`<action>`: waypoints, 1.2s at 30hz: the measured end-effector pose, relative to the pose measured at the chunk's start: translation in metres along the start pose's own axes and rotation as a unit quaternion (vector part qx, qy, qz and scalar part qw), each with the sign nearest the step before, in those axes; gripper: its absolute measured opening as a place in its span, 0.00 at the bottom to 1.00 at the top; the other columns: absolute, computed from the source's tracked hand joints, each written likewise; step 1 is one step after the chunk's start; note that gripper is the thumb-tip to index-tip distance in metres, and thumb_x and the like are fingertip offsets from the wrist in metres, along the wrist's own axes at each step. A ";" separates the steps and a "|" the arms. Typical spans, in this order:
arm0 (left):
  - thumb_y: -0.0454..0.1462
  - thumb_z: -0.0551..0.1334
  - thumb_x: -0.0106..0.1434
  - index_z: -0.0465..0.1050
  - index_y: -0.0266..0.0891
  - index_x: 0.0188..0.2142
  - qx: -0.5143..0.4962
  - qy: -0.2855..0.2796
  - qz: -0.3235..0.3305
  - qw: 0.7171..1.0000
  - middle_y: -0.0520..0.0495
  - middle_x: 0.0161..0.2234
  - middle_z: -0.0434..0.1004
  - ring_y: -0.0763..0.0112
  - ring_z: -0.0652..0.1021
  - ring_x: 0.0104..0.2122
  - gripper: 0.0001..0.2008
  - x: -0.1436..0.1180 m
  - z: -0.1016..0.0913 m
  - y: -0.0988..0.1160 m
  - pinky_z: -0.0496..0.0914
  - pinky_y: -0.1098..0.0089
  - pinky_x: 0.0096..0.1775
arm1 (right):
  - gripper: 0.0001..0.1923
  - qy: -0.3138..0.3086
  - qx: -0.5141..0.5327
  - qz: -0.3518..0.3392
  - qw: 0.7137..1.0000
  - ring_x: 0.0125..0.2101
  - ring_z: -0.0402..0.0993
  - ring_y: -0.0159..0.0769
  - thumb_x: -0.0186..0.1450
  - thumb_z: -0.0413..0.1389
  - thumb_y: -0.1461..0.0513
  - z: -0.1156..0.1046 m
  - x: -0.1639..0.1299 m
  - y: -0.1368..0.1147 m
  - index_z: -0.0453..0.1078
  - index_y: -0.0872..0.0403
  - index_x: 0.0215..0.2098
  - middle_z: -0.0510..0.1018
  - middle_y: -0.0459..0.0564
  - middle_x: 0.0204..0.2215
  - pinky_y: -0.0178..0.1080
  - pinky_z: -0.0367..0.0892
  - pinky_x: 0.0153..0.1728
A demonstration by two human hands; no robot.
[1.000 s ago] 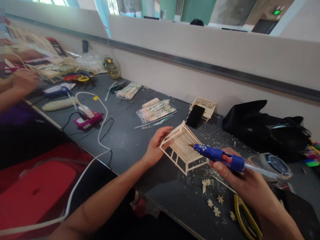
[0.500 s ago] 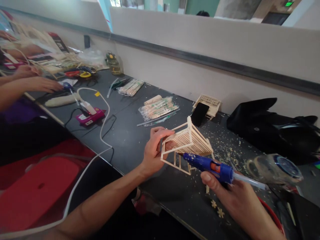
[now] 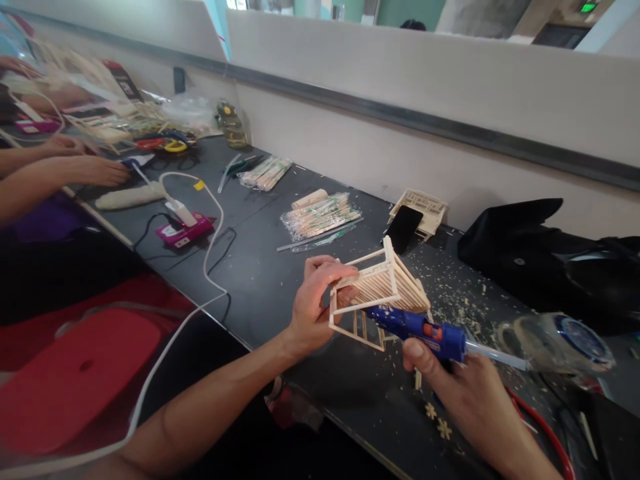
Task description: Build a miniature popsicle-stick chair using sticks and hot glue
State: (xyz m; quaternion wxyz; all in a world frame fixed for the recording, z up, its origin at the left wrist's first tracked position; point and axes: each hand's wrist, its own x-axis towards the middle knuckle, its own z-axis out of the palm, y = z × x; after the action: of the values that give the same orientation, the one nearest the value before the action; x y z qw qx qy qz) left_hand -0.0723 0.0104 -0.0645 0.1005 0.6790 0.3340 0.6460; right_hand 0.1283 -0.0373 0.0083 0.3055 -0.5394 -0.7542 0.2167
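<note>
My left hand (image 3: 317, 297) grips the left end of a small frame model built from thin wooden sticks (image 3: 373, 287), held tilted above the dark table. Wrapped around the handle of a blue hot glue gun (image 3: 420, 330) is my right hand (image 3: 465, 393). The gun points left, and its front end reaches in under the model's slatted panel, where the tip is hidden. A clear glue stick (image 3: 497, 355) juts from the gun's rear. Below my right thumb lie two small flower-shaped wooden pieces (image 3: 437, 420).
Packs of wooden sticks (image 3: 320, 217), a phone (image 3: 404, 227) leaning on another stick model (image 3: 425, 207), a black bag (image 3: 540, 260) and a clear jar (image 3: 555, 343) lie around. Crumbs litter the table. A white cable runs from a pink power strip (image 3: 185, 230). A co-worker's hands (image 3: 90, 167) are at far left.
The glue gun's front end has gone further in beneath the slatted panel, so its tip no longer shows. The whole view has shifted slightly; both hands keep their holds.
</note>
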 end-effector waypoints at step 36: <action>0.35 0.63 0.66 0.69 0.45 0.49 0.009 0.028 -0.012 0.999 0.46 0.39 0.74 0.63 0.70 0.43 0.11 0.002 -0.006 -0.003 0.72 0.61 0.43 | 0.25 -0.028 -0.033 0.045 0.998 0.21 0.74 0.38 0.67 0.50 0.44 0.000 -0.005 0.018 0.78 0.50 0.26 0.78 0.47 0.18 0.36 0.72 0.26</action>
State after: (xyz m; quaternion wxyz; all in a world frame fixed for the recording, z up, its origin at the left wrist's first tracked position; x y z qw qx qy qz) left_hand -0.0787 0.0121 -0.0638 0.0926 0.6572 0.3504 0.6609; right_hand 0.1419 -0.0359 -0.0043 0.2562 -0.5766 -0.7439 0.2204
